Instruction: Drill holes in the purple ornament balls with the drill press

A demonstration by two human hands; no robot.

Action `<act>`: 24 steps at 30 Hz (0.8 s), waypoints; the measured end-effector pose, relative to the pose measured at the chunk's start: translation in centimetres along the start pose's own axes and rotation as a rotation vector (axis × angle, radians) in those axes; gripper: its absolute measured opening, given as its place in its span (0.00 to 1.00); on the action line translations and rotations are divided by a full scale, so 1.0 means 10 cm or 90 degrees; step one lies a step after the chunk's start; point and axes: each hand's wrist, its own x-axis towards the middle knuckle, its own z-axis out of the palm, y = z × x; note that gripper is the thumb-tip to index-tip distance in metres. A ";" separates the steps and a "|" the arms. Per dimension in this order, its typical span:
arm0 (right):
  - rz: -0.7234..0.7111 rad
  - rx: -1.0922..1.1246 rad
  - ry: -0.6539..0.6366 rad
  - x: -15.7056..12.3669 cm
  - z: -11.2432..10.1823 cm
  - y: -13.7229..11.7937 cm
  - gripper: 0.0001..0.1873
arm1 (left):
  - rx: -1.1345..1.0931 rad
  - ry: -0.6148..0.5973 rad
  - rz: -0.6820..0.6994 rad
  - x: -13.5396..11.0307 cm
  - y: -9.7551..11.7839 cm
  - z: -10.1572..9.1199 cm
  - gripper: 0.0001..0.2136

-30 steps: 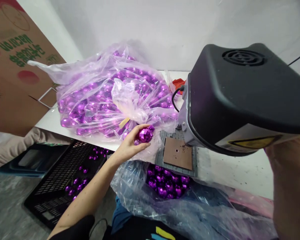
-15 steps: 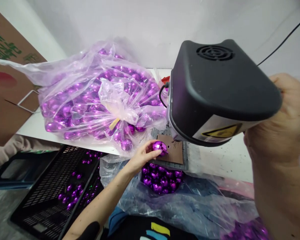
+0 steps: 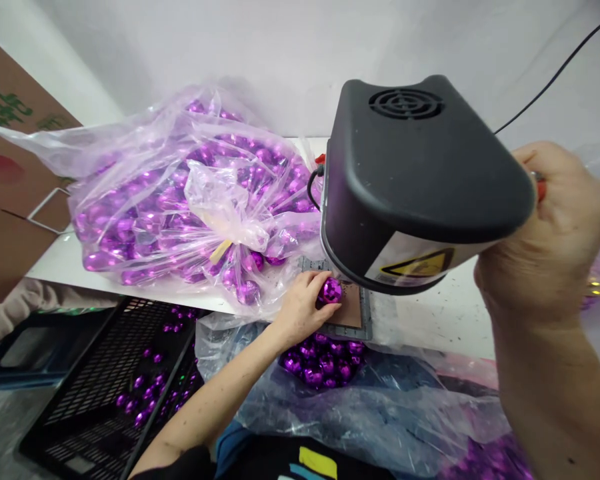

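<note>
The left hand (image 3: pixel 300 308) reaches up from below the tabletop (image 3: pixel 445 323) edge, its grip clamped on a purple faceted ball (image 3: pixel 331 291), thumb and fingers wrapped round the near side. The ball sits on or just above a brown plate (image 3: pixel 354 315) set in a grey frame, directly beneath the overhanging front of a black machine head (image 3: pixel 420 173) that bears a yellow warning label. The right hand (image 3: pixel 545 233) is at the machine's right side, its grip curled tight round a red-tipped handle (image 3: pixel 541 190), most of which is hidden behind the housing. A thin black cable (image 3: pixel 555 70) runs up across the wall behind. To the left of the machine a large clear bag (image 3: pixel 145 193) stuffed with more purple balls lies on the tabletop, touching the plate's frame. Below the edge, a second plastic bag (image 3: pixel 380 413) holds a cluster of the same balls just under the left hand. Further left, a black slotted crate (image 3: pixel 95 393) on the floor carries a scatter of balls, and a cardboard box (image 3: pixel 0 220) stands beside the tabletop.
</note>
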 end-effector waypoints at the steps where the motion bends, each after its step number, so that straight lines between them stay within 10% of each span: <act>1: 0.003 -0.003 0.003 0.00 0.00 0.00 0.23 | 0.007 -0.001 -0.003 0.02 0.00 0.02 0.19; 24: -0.079 -0.121 0.041 -0.18 -0.05 -0.03 0.22 | -0.076 -0.054 -0.036 0.09 0.04 0.13 0.19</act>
